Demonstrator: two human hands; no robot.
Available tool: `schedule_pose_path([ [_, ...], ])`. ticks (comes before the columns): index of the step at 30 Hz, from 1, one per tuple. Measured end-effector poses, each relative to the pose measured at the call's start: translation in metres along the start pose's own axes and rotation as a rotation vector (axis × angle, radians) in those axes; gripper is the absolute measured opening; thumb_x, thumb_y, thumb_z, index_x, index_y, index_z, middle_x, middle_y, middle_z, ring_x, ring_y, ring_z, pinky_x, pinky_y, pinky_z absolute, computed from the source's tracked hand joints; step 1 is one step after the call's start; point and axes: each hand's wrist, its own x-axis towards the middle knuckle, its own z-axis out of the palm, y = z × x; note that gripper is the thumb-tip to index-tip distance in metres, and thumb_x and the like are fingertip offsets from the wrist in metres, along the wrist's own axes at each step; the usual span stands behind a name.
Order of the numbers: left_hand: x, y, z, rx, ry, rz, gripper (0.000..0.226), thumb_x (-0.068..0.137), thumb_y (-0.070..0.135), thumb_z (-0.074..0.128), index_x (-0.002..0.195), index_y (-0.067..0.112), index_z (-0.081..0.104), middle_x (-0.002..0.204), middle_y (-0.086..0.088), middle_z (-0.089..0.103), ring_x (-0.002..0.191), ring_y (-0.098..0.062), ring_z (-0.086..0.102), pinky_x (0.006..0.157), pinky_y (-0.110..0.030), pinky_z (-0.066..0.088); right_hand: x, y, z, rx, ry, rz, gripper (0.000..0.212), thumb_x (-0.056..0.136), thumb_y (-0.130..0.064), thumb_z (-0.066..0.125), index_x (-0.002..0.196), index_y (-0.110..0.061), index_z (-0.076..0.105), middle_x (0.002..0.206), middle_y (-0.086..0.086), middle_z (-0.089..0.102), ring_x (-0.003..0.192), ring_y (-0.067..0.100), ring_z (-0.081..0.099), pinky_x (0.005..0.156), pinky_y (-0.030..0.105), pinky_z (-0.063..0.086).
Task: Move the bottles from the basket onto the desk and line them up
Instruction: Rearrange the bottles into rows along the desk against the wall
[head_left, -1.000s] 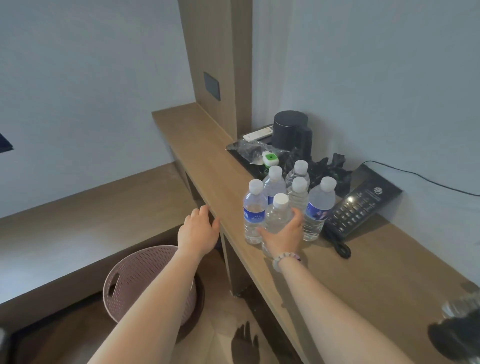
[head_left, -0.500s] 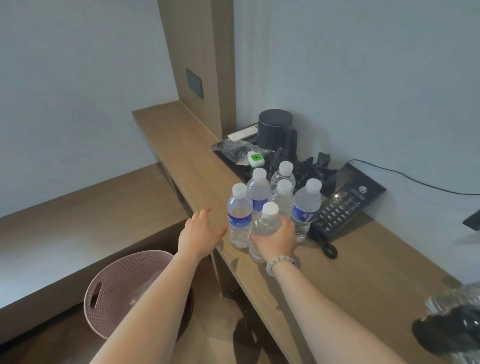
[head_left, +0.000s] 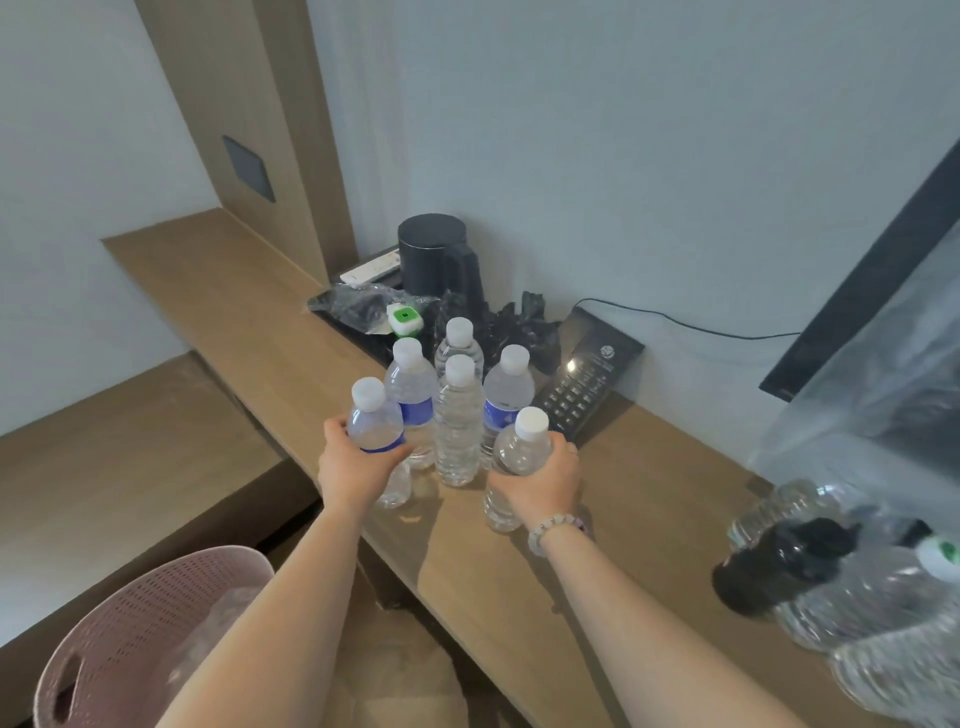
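A long wooden desk (head_left: 649, 493) ran along a pale wall, with a lower wooden ledge (head_left: 130, 441) off to the left of the left hand (head_left: 353, 467). One pink basket (head_left: 130, 623) sat on the floor below and to the left of that hand. Six bottles (head_left: 457, 426) with white caps were on the desk. The left hand was wrapped round one blue-labelled bottle (head_left: 375, 428), and the right hand (head_left: 540, 483), beads at its wrist, was wrapped round one clear bottle (head_left: 522, 452). Both held bottles were near the desk's front edge. The other four stood in a tight cluster between and just beyond the two hands. Farther beyond the hands sat one black kettle (head_left: 436, 260), and one black telephone (head_left: 587, 384) lay just beyond the right hand. Blurred wrapped bottles (head_left: 857, 597) lay well to that hand's right.
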Motion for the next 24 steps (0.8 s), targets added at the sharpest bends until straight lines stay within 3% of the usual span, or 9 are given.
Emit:
schedule_pose_path([
  [5,-0.005,0.001,-0.003,0.057,-0.004,-0.014,0.073,0.069,0.032,0.081,0.123,0.013,0.037,0.103,0.001,0.048,0.089,-0.02,0.048,0.073,-0.035,0.042,0.0,0.006,-0.008,-0.044,0.019,-0.001,0.057,0.057,-0.02,0.084,0.106,-0.017,0.054,0.098,-0.005,0.043,0.084,0.013,0.047,0.073,0.022,0.036],
  [17,-0.051,0.002,0.014,-0.001,-0.146,0.155,0.061,0.063,0.037,0.083,0.114,0.027,0.052,0.1,0.009,0.06,0.097,-0.016,0.058,0.082,-0.032,0.048,-0.021,0.022,-0.032,-0.061,0.112,0.019,0.052,0.059,-0.02,0.079,0.105,-0.018,0.055,0.098,-0.005,0.045,0.086,0.017,0.051,0.073,0.024,0.038],
  [24,-0.082,0.016,0.041,0.076,-0.31,0.301,0.066,0.065,0.034,0.082,0.12,0.022,0.049,0.1,0.01,0.054,0.099,-0.014,0.053,0.082,-0.031,0.044,-0.042,0.035,-0.07,0.066,0.189,0.112,0.049,0.062,-0.021,0.079,0.099,-0.031,0.049,0.093,-0.01,0.057,0.088,0.014,0.054,0.074,0.024,0.039],
])
